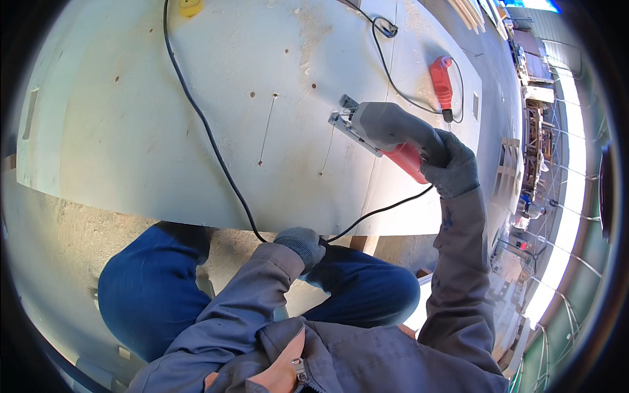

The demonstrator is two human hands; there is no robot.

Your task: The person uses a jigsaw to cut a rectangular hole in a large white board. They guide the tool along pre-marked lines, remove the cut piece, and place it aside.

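Note:
My right hand [452, 167], in a grey work glove, is wrapped round the handle of a grey and red jigsaw [393, 128]. The jigsaw is held over the right part of a large white board [196, 177], its metal base plate pointing left. Whether that plate touches the board I cannot tell. At the board's near edge my gloved left hand [301, 243] is closed on the black power cord [386, 209]. From there the cord runs right to the jigsaw and up across the board to the far left. Two thin straight lines with small holes at their ends mark the board's middle.
A red hand-held power tool [441, 82] with a black tip lies at the board's right, its thin cord running to a black plug [389, 30]. A yellow round object [190, 7] sits at the far edge. My bent knees [154, 288] are below the near edge. Wooden racks stand at far right.

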